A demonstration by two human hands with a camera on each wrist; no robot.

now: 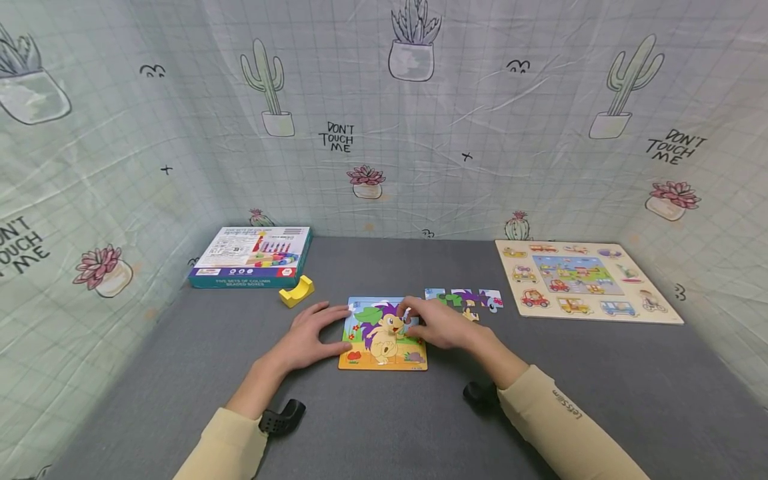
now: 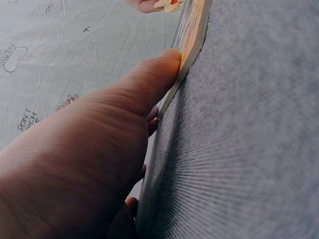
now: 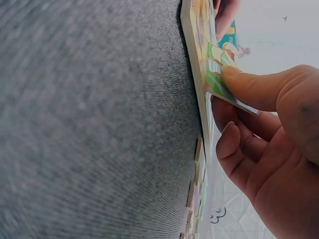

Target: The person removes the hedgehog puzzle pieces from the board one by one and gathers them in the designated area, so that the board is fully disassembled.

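We find the puzzle board at centre frame, left hand spread wide against it, right hand pinching one piece. Loose pieces lie right of centre; we judge work unfinished, fitted count unclear.

Even light, hazy wrist views

Lies flat as a hedgehog puzzle board, with a tilted green-patterned piece pinched at its right side.
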